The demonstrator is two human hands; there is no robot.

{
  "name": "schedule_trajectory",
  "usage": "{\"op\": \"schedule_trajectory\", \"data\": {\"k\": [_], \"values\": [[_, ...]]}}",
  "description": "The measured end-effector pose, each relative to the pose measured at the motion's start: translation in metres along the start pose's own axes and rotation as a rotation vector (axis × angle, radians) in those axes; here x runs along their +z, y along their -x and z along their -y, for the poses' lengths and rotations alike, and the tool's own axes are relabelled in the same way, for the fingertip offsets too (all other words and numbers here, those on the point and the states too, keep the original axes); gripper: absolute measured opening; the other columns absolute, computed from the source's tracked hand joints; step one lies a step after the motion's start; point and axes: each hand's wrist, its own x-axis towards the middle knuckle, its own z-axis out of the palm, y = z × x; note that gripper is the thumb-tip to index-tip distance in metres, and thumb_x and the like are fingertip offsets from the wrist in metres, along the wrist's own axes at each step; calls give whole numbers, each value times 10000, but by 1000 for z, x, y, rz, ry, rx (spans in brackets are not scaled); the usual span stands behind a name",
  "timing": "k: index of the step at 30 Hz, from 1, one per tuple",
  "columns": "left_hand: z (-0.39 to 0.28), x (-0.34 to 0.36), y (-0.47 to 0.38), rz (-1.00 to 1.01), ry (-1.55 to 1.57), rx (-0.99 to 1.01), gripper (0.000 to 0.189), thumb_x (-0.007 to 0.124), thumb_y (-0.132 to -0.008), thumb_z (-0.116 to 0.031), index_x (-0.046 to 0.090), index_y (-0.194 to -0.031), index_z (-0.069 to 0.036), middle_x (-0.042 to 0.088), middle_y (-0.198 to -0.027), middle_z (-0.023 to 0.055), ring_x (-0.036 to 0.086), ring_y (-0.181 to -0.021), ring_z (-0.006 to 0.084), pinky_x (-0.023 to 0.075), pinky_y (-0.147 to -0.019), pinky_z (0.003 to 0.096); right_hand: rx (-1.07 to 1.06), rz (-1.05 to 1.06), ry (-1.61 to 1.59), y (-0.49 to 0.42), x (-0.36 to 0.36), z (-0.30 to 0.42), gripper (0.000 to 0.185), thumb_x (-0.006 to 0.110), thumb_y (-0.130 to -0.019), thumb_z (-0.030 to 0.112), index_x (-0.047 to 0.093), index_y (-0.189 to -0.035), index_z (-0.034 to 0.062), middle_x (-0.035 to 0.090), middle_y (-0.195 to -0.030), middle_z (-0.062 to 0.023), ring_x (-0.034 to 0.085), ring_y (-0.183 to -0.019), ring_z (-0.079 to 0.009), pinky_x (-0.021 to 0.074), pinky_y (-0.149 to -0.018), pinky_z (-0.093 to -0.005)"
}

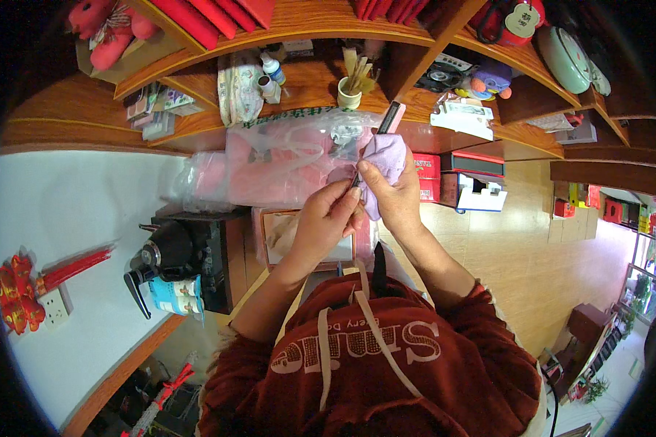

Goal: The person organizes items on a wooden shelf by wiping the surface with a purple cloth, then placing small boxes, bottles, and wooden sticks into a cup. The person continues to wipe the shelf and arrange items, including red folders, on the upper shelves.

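Observation:
A slim black bar with a pink side face [391, 117] slants upright in front of me; I cannot tell exactly what it is. My left hand [328, 213] pinches its lower end between thumb and fingers. Wrapped around its middle is a lilac cloth [388, 155], which my right hand [396, 191] presses onto the bar, thumb on top. Folds of the cloth hang below the right thumb. Behind both hands lies a clear plastic bag [284, 158] with pink contents. Under my left wrist, a framed panel [281, 232] is partly covered.
A wooden shelf unit [306, 71] spans the far side, holding a white pot of brushes [350, 100], small bottles [272, 70] and a purple plush toy [491, 81]. To the left stands a black kettle [169, 251]. Red boxes [427, 177] and an open white carton [473, 191] sit right of my hands.

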Motion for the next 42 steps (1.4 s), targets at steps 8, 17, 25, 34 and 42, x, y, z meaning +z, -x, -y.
{"op": "schedule_trajectory", "data": {"k": [8, 17, 25, 34, 42], "values": [[25, 4, 4, 121, 14, -77, 213, 528, -1036, -155, 647, -946, -3, 595, -650, 19, 503, -514, 63, 403, -486, 226, 168, -118, -284, -40, -44, -3, 334, 714, -929, 111, 569, -1220, 39, 676, -1016, -59, 637, -875, -134, 520, -794, -275], [35, -65, -34, -541, -575, 332, 197, 670, -951, -182, 690, -1031, -3, 619, -756, 6, 552, -667, 107, 442, -594, 284, 159, -314, -192, -40, -97, -31, 352, 706, -960, 142, 542, -1245, 18, 636, -1057, -63, 610, -915, -131, 513, -795, -270], [55, -127, -101, -608, -1102, 265, 166, 727, -825, -135, 633, -852, -1, 644, -841, 187, 608, -826, 390, 498, -727, 487, 175, -103, 43, -13, -75, -31, 434, 750, -913, 141, 534, -1270, 24, 660, -990, -56, 641, -826, -136, 537, -735, -285], [94, -128, -86, -627, -994, 103, 297, 751, -806, -90, 630, -1072, -36, 632, -968, 191, 636, -893, 401, 514, -763, 492, -255, 568, 784, -53, -41, -20, 750, 747, -749, 51, 450, -1437, 28, 450, -1511, -196, 525, -1300, -416, 475, -1057, -437], [98, -138, -85, -610, -1038, 161, 391, 786, -789, -135, 648, -1141, -37, 628, -1016, 184, 639, -912, 377, 533, -773, 459, -188, 839, 1181, -62, -13, -76, 830, 736, -692, 76, 445, -1470, 82, 392, -1584, -106, 677, -1052, -370, 563, -903, -435]]}}
